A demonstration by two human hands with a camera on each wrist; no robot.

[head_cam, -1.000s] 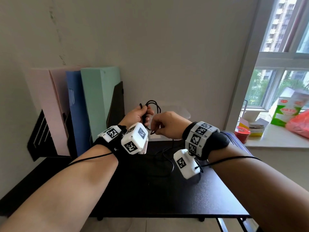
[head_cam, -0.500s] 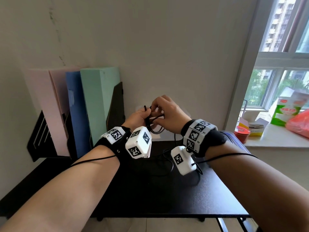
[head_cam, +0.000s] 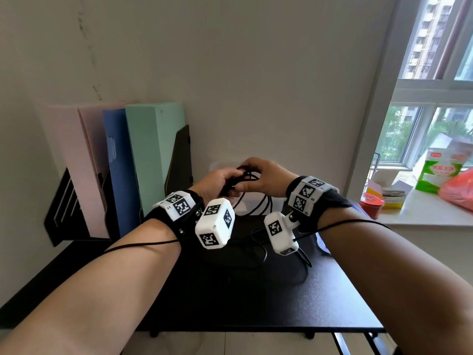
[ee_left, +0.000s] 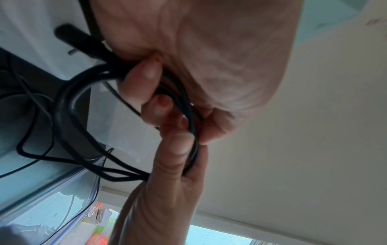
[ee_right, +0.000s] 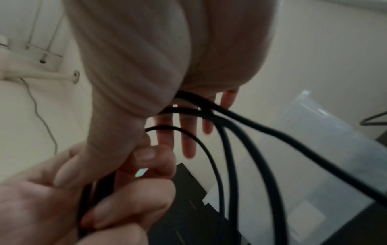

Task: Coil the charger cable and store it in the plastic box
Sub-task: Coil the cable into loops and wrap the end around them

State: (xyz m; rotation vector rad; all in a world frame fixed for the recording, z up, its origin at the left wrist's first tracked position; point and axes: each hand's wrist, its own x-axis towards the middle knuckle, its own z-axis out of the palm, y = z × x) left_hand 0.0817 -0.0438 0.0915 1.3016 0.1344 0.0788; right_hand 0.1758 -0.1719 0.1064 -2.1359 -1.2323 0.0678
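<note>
Above the back of the black table (head_cam: 256, 303) my hands meet on the black charger cable (head_cam: 267, 203). My left hand (head_cam: 217, 183) grips the gathered loops, fingers (ee_left: 142, 82) curled round them; the cable's plug (ee_left: 73, 38) sticks out beside the palm. My right hand (head_cam: 263, 180) pinches a strand of the same bundle with its thumb (ee_left: 178, 149); its other fingers (ee_right: 188, 140) reach past the cable (ee_right: 240, 140). Loops (ee_left: 64, 106) hang below both hands. The translucent plastic box (head_cam: 216, 167) stands just behind them against the wall, also visible in the right wrist view (ee_right: 324, 157).
Pink, blue and green file boxes (head_cam: 153, 155) stand in a black rack (head_cam: 61, 213) at the left. On the windowsill to the right are a red tin (head_cam: 371, 203), a green-and-white carton (head_cam: 440, 172) and a red bag (head_cam: 458, 190). Thin black wires lie on the table.
My right hand rose from beside the left, passed over it with a strand, and now sits against it. Both hands are a little lower and more loops hang beneath them.
</note>
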